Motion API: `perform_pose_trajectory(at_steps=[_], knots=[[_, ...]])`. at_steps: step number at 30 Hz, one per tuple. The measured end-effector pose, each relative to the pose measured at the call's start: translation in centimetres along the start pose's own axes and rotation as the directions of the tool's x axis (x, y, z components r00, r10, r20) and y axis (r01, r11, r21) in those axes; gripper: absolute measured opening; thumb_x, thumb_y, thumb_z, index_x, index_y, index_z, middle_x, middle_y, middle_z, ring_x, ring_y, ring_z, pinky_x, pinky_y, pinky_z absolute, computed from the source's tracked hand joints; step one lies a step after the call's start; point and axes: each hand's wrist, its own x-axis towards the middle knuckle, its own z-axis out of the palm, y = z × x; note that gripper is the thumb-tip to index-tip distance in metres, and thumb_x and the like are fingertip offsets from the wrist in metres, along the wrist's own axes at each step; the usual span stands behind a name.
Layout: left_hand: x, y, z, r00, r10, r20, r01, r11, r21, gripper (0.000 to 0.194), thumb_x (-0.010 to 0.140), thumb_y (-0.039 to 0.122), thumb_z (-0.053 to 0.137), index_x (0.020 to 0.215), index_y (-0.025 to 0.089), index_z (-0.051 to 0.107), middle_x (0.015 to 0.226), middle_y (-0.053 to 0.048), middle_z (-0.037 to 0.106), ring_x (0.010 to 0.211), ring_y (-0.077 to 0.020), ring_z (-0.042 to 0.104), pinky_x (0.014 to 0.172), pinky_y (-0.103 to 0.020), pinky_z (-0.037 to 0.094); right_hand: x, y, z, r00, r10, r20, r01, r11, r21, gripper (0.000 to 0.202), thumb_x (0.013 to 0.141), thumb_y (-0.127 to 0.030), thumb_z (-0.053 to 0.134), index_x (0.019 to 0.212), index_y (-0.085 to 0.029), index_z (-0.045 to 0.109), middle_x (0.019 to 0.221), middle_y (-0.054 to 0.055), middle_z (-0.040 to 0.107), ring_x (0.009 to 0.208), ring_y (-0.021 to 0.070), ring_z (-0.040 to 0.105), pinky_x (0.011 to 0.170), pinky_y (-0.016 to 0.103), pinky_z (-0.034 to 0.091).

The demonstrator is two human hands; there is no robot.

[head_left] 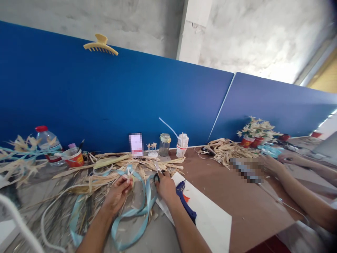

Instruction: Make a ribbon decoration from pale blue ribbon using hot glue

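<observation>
My left hand (118, 194) pinches a small pale piece of dried husk (129, 173), shaped like a little flower, between thumb and fingertips. My right hand (166, 188) is closed around the black handles of a pair of scissors (157, 176), whose blades point away from me toward the husks. A light blue ribbon (146, 214) loops across the table between my hands and hangs down by the left wrist. Dried corn husks (110, 162) lie heaped just beyond both hands. Beside my right forearm, a blue glue gun (185, 203) rests on a white board (214, 219).
Along the blue partition (147, 91) stand a red-capped bottle (48, 142), a red cup (74, 158), a phone (136, 144), a glass jar (164, 144) and a white cup (181, 150). At right, a co-worker's hands (272, 165) work near another husk pile (228, 151). A white cable (44, 221) curves at left.
</observation>
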Motion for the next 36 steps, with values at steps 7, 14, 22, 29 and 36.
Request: perform_pose_trajectory(at_steps=[7,14,22,29,36], knots=[[-0.1,0.0,-0.1,0.999,-0.023,0.029,0.022,0.999,0.047,0.028,0.052,0.024,0.084,0.062,0.017,0.059,0.063,0.004,0.056,0.055,-0.0074,0.049,0.049,-0.018,0.036,-0.1,-0.9,-0.8,0.987,0.037,-0.154,-0.025,0.997,0.074,0.032,0.081,-0.020,0.052,0.111,-0.019,0.064,0.125,0.015,0.054,0.098,0.0244,0.062,0.083,0.034,0.045],[-0.8,-0.3,0.4,0.988,-0.035,0.148,0.012,0.988,0.154,0.023,0.057,0.028,0.082,0.065,0.017,0.063,0.061,0.004,0.056,0.057,-0.0099,0.046,0.056,-0.022,0.035,0.0,-4.1,-2.7,0.987,-0.156,0.031,0.076,0.630,0.773,0.020,0.075,-0.019,0.057,0.090,-0.020,0.071,0.085,0.002,0.071,0.081,0.0181,0.064,0.076,0.028,0.048],[-0.5,-0.5,0.4,0.976,-0.004,0.219,-0.049,0.971,0.236,0.024,0.058,0.033,0.079,0.059,0.016,0.062,0.059,0.002,0.057,0.058,-0.0114,0.045,0.058,-0.024,0.032,-0.9,-5.4,-0.8,0.978,-0.203,0.034,0.024,0.276,0.961,0.011,0.059,-0.017,0.064,0.070,-0.018,0.068,0.065,-0.002,0.063,0.064,0.0134,0.056,0.064,0.024,0.042],[-1.1,0.2,1.0,0.968,-0.022,0.249,-0.055,0.954,0.296,0.022,0.058,0.032,0.079,0.058,0.016,0.064,0.060,0.000,0.061,0.061,-0.0139,0.050,0.063,-0.026,0.035,-1.0,-5.0,-0.3,0.970,-0.206,0.132,-0.119,0.076,0.990,0.012,0.057,-0.024,0.071,0.065,-0.018,0.064,0.057,-0.004,0.060,0.053,0.0109,0.053,0.060,0.024,0.041],[-0.6,-0.5,0.2,0.952,-0.013,0.306,-0.103,0.928,0.358,0.019,0.064,0.033,0.075,0.066,0.016,0.070,0.066,-0.002,0.065,0.066,-0.0157,0.054,0.066,-0.026,0.039,-1.0,-4.6,-0.3,0.968,-0.204,0.144,-0.132,0.073,0.989,0.016,0.057,-0.027,0.073,0.061,-0.017,0.061,0.056,-0.004,0.061,0.051,0.0102,0.053,0.058,0.024,0.041]])
